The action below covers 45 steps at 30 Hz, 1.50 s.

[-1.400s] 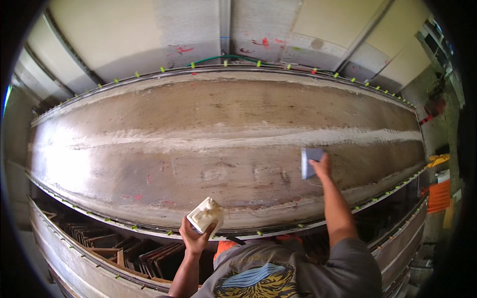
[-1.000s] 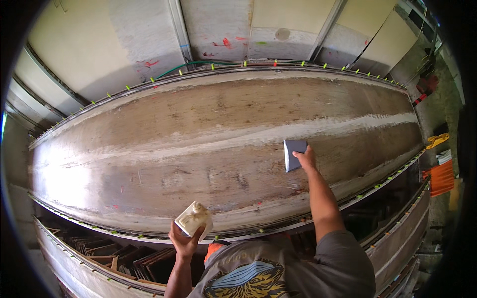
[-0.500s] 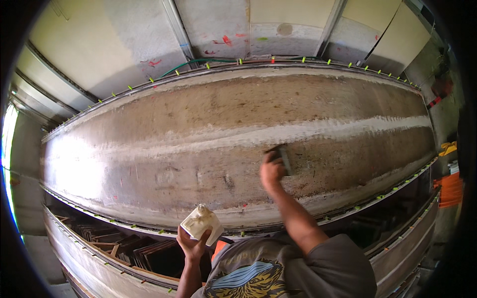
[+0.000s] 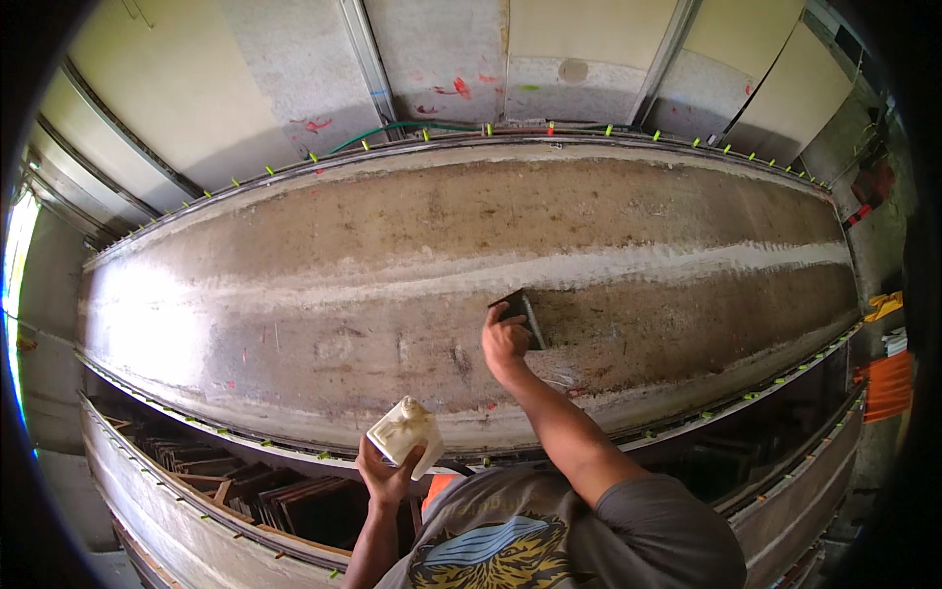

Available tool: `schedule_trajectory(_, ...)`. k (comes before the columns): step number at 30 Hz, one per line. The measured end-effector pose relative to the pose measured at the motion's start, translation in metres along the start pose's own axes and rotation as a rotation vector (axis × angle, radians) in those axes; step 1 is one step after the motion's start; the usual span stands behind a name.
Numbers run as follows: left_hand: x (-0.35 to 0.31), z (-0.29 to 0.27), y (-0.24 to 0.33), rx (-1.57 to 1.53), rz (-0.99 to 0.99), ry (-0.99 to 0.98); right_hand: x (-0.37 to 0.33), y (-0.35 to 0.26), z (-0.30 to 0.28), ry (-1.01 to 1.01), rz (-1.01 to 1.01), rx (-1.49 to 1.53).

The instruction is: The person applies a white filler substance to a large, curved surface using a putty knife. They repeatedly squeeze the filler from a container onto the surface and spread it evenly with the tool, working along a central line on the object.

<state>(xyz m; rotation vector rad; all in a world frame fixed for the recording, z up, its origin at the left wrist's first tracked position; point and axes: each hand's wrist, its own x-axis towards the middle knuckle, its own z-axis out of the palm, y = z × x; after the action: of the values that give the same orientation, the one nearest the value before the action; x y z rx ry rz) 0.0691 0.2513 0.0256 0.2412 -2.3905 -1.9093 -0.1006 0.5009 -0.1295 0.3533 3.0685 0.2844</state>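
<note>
1. Across the middle of the view stretches a long, brown, stained panel [image 4: 638, 211], crossed lengthwise by an uneven whitish band [image 4: 589, 267]; scattered red marks dot its near half.
2. Behind its far edge rises a cream-and-grey wall [image 4: 294, 59] with upright metal strips and a few red smears.
3. Below the near edge, at lower left, curves a second, greyish panel [image 4: 147, 501] with a pale rim.
4. At the lower edge is the person, in a dark grey T-shirt [image 4: 628, 530] with a blue, yellow and black print.
5. Between the two panels, dark flat sheets [image 4: 309, 506] lean together in a row.
6. At far right hangs a bright orange sheet [image 4: 886, 388], just below a small crumpled yellow cloth [image 4: 883, 306].
7. Over the long panel's near edge sits an off-white, squarish board [image 4: 422, 434], tilted, with soft cream-coloured paste [image 4: 411, 408] heaped at its far side.
8. The left hand [image 4: 391, 476] grips that board from below, thumb and fingers closed on its near part.
9. The right hand [image 4: 505, 339] pinches a dark, flat, straight-edged spreader [image 4: 533, 329] against the long panel, beside the near side of the whitish band.
10. Along the panel's edges sit tiny yellow-green clips [image 4: 426, 133].
</note>
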Motion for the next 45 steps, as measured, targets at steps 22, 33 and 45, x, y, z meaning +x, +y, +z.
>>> schedule_trajectory(22, -0.036, 0.076, 0.017, -0.027, -0.043, 0.011, 0.025, 0.217, -0.023, -0.106, 0.374, 0.569)
schedule_trajectory(33, -0.063, 0.065, 0.014, 0.037, -0.077, 0.033, 0.004, 0.050, -0.043, 0.125, -0.439, 0.556)
schedule_trajectory(45, -0.073, 0.065, 0.001, -0.050, -0.125, 0.167, 0.039, 0.114, 0.013, 0.185, -0.518, 0.387)
